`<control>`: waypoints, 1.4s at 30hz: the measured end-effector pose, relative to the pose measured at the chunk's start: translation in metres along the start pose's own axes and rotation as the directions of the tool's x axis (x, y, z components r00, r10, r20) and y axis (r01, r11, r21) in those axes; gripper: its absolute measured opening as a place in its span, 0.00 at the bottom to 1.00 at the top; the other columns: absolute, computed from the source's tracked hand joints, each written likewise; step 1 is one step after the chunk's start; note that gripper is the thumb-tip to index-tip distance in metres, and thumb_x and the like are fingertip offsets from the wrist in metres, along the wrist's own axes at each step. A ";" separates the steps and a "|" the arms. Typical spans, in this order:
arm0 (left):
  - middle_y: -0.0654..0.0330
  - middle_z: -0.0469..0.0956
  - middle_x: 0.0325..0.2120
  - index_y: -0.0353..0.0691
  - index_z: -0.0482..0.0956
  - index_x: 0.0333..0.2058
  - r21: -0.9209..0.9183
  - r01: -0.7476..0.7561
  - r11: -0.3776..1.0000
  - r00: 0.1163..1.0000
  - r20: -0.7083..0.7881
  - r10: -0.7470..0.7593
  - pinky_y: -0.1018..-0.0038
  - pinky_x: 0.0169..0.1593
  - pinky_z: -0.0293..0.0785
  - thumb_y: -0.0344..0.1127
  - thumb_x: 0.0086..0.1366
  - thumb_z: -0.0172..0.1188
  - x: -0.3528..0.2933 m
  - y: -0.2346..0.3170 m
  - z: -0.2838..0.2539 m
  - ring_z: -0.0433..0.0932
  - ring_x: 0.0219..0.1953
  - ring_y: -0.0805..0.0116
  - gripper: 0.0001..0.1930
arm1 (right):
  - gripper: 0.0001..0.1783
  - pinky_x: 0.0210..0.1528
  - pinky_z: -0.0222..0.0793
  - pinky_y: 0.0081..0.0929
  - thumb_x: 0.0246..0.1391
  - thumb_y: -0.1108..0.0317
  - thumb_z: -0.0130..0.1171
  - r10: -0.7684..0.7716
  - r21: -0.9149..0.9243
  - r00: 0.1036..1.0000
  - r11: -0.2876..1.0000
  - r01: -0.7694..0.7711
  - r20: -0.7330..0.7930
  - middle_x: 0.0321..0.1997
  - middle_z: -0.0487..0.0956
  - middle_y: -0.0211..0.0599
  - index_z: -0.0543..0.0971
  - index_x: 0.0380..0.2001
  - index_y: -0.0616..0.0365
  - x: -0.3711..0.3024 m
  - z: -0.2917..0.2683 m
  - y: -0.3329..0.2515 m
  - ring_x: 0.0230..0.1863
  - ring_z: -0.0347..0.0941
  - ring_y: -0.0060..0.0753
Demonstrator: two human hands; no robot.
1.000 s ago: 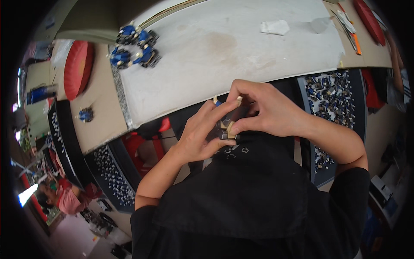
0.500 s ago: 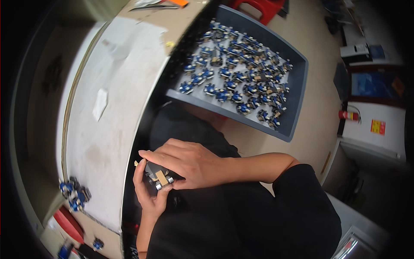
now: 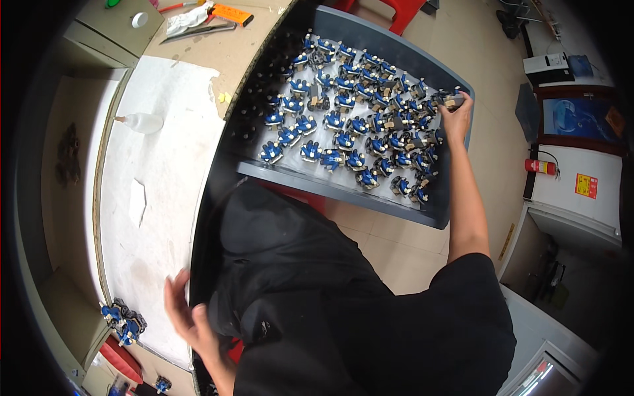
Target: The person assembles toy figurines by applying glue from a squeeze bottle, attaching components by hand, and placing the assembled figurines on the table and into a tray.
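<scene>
At the far right side of the grey tray (image 3: 337, 185), my right hand (image 3: 458, 119) grips a small figurine (image 3: 450, 101) with a tan block and dark parts. Rows of similar small figurines (image 3: 343, 140), blue, white and black, sit on the tray's white lining. My left hand (image 3: 191, 320) holds nothing and hovers by the table's near edge, slightly blurred, its fingers apart. A white-topped table (image 3: 165, 191) lies beneath and beyond that hand.
A small cluster of figurines (image 3: 123, 322) stands at the table's lower left. A clear squeeze bottle (image 3: 142, 123), a white scrap (image 3: 137, 202) and an orange-handled cutter (image 3: 231, 14) lie further up. Red stools (image 3: 401, 13) are by the tray; a fire extinguisher (image 3: 541, 166) hangs at right.
My hands were together around the figurine over my lap. The right hand has carried it up and right to the tray, while the left has let go and moved down-left.
</scene>
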State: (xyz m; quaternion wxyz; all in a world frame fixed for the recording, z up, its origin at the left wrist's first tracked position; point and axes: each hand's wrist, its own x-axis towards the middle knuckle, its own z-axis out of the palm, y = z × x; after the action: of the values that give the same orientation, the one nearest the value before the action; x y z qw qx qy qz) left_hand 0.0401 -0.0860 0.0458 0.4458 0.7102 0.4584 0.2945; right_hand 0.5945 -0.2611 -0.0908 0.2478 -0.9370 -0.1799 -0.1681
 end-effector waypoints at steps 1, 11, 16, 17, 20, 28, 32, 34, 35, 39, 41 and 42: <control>0.45 0.67 0.48 0.31 0.54 0.57 0.061 -0.027 0.998 0.997 -0.065 0.031 0.64 0.59 0.53 0.42 0.62 0.48 -0.007 -0.007 -0.016 0.64 0.53 0.56 0.29 | 0.33 0.46 0.65 0.38 0.36 0.72 0.65 -0.082 -0.128 0.997 0.988 0.082 0.007 0.46 0.70 0.45 0.62 0.47 0.52 0.004 0.005 0.003 0.47 0.68 0.48; 0.50 0.68 0.46 0.34 0.55 0.55 0.504 0.270 0.821 0.383 -0.838 0.388 0.74 0.51 0.59 0.30 0.64 0.43 -0.062 -0.049 -0.145 0.67 0.46 0.68 0.21 | 0.29 0.51 0.63 0.35 0.49 0.56 0.51 -0.202 -0.501 0.846 0.729 0.466 0.493 0.49 0.70 0.46 0.63 0.53 0.59 0.036 0.078 0.184 0.50 0.67 0.44; 0.52 0.69 0.44 0.37 0.61 0.52 0.166 0.328 0.930 0.152 -0.981 0.122 0.74 0.50 0.62 0.33 0.62 0.51 -0.184 -0.094 -0.239 0.67 0.47 0.68 0.21 | 0.29 0.51 0.63 0.34 0.45 0.59 0.58 -0.265 -0.325 0.731 0.765 0.556 0.629 0.51 0.70 0.45 0.66 0.51 0.57 0.039 0.083 0.063 0.51 0.67 0.44; 0.52 0.69 0.44 0.37 0.61 0.52 0.158 0.332 0.930 0.128 -0.984 0.121 0.74 0.50 0.62 0.33 0.62 0.51 -0.197 -0.101 -0.237 0.67 0.47 0.68 0.21 | 0.29 0.50 0.63 0.33 0.45 0.59 0.58 -0.256 -0.304 0.751 0.798 0.520 0.609 0.50 0.70 0.45 0.66 0.51 0.57 0.049 0.080 0.059 0.50 0.67 0.43; 0.52 0.68 0.47 0.40 0.61 0.53 0.232 0.539 0.809 0.249 -0.962 0.109 0.64 0.54 0.58 0.36 0.58 0.56 -0.212 -0.113 -0.247 0.64 0.53 0.62 0.25 | 0.28 0.50 0.63 0.31 0.46 0.60 0.59 -0.200 -0.241 0.820 0.895 0.376 0.537 0.49 0.72 0.44 0.67 0.49 0.59 0.061 0.066 0.041 0.49 0.68 0.43; 0.41 0.54 0.55 0.41 0.48 0.59 -0.057 0.536 0.842 0.197 -0.962 -0.190 0.62 0.55 0.56 0.50 0.45 0.67 -0.229 -0.166 -0.304 0.57 0.57 0.52 0.48 | 0.16 0.47 0.66 0.26 0.53 0.69 0.53 -0.634 0.394 0.731 0.758 0.521 0.253 0.42 0.75 0.45 0.70 0.44 0.67 0.025 0.026 -0.118 0.42 0.72 0.33; 0.41 0.63 0.48 0.33 0.59 0.52 0.125 0.813 0.568 0.101 -0.992 0.073 0.59 0.54 0.58 0.61 0.41 0.65 -0.206 -0.180 -0.316 0.61 0.53 0.46 0.47 | 0.16 0.49 0.63 0.24 0.54 0.73 0.51 -0.706 0.604 0.654 0.653 0.456 0.270 0.43 0.73 0.42 0.68 0.46 0.64 -0.029 0.017 -0.219 0.45 0.69 0.29; 0.42 0.70 0.40 0.31 0.65 0.45 -0.017 0.935 0.354 -0.057 -0.993 0.104 0.59 0.48 0.65 0.63 0.38 0.66 -0.217 -0.190 -0.324 0.70 0.44 0.46 0.45 | 0.16 0.49 0.62 0.22 0.54 0.74 0.51 -0.738 0.738 0.618 0.572 0.358 0.272 0.45 0.73 0.41 0.68 0.46 0.63 -0.060 0.012 -0.273 0.46 0.69 0.27; 0.43 0.73 0.36 0.28 0.66 0.42 0.014 0.931 0.364 -0.052 -0.984 0.171 0.60 0.44 0.69 0.60 0.39 0.67 -0.231 -0.203 -0.330 0.73 0.40 0.48 0.41 | 0.16 0.49 0.62 0.20 0.53 0.75 0.51 -0.765 0.805 0.594 0.505 0.311 0.249 0.43 0.73 0.40 0.68 0.46 0.64 -0.074 0.009 -0.296 0.45 0.69 0.25; 0.48 0.70 0.37 0.28 0.61 0.45 0.001 0.672 0.741 -0.040 -0.999 0.037 0.71 0.43 0.71 0.40 0.44 0.70 -0.223 -0.186 -0.308 0.74 0.39 0.61 0.35 | 0.15 0.49 0.62 0.22 0.51 0.77 0.52 -0.783 0.911 0.594 0.364 0.195 0.186 0.41 0.73 0.39 0.68 0.44 0.66 -0.119 -0.018 -0.360 0.44 0.69 0.26; 0.49 0.68 0.42 0.32 0.57 0.51 0.089 0.359 0.929 0.114 -0.992 0.051 0.71 0.45 0.71 0.29 0.49 0.65 -0.203 -0.139 -0.269 0.73 0.41 0.61 0.33 | 0.17 0.48 0.63 0.22 0.50 0.77 0.54 -0.771 0.942 0.621 0.299 0.155 0.143 0.42 0.72 0.39 0.68 0.44 0.65 -0.136 -0.015 -0.384 0.44 0.69 0.28; 0.50 0.66 0.44 0.34 0.56 0.52 0.096 0.220 0.971 0.285 -0.958 0.030 0.71 0.46 0.71 0.25 0.49 0.63 -0.176 -0.106 -0.241 0.72 0.43 0.60 0.33 | 0.22 0.48 0.63 0.25 0.48 0.74 0.57 -0.781 0.952 0.615 0.261 0.157 0.113 0.45 0.70 0.40 0.65 0.47 0.63 -0.142 -0.008 -0.392 0.46 0.67 0.30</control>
State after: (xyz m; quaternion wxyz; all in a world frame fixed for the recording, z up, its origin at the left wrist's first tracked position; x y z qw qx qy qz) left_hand -0.2715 -0.1396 0.0511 0.0246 0.4087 0.7029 0.5816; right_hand 0.3035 0.0178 0.0166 0.5590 -0.5534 -0.5928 0.1729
